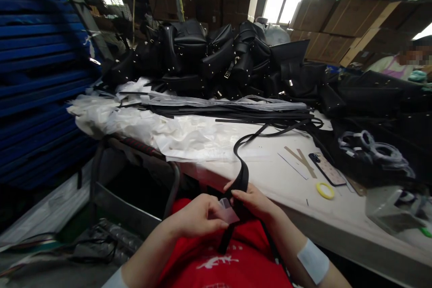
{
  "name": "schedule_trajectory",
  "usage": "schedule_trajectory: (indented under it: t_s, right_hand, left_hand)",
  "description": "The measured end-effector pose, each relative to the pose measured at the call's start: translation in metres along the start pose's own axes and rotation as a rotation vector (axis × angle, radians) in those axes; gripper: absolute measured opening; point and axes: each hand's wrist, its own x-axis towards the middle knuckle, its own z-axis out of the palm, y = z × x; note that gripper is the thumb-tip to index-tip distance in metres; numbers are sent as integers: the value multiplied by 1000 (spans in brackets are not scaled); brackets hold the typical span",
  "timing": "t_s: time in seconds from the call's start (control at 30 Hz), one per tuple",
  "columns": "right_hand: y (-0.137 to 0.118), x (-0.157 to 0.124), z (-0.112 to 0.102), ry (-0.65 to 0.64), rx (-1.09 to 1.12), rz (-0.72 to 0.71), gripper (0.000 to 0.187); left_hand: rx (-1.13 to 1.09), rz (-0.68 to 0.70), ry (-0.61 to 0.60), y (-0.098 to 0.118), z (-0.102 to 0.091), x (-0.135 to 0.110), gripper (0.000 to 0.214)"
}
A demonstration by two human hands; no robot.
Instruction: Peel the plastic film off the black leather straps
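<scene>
Both hands work below the near edge of the tabletop [270, 175], over the lap. Left hand [199, 216] closed narrow, pinching a small clear plastic piece [227, 210] against the strap. Right hand [254, 201] closed on the black strap [242, 172]. Strap: flat, matte black, narrow; it rises from the hands, curls over the near edge, then runs across the top toward the stack of black strips [229, 110]. Its lower end hangs below the hands.
</scene>
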Motion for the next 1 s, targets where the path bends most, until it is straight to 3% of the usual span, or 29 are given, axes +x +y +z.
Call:
schedule_trajectory:
  t_s: [0.1, 0.2, 0.3, 0.4, 0.47, 0.57, 0.7, 1.0]
  right_hand:
    - [0, 3, 13, -44, -45, -28, 38]
    - [0, 9, 23, 17, -134, -85, 35]
    - [-7, 12, 20, 181, -233, -166, 36]
    - [-23, 6, 4, 406, -229, -288, 36]
    - [-35, 0, -7, 546, -219, -411, 31]
    - [-48, -9, -15, 638, -182, -579, 24]
    - [-56, -16, -8, 667, -39, -693, 18]
    - [-62, -20, -1, 702, 8, -704, 18]
  left_hand:
    - [49, 69, -19, 10, 0, 1, 21]
    - [114, 119, -2, 18, 2, 2, 16]
    - [217, 132, 198, 19, 0, 3, 17]
    - [289, 132, 428, 14, -7, 0, 14]
    - [319, 146, 490, 9, -11, -3, 13]
    - [345, 150, 472, 3, -14, -5, 15]
    - [330, 138, 430, -3, -13, -2, 17]
    - [325, 165, 381, 0, -11, 1, 19]
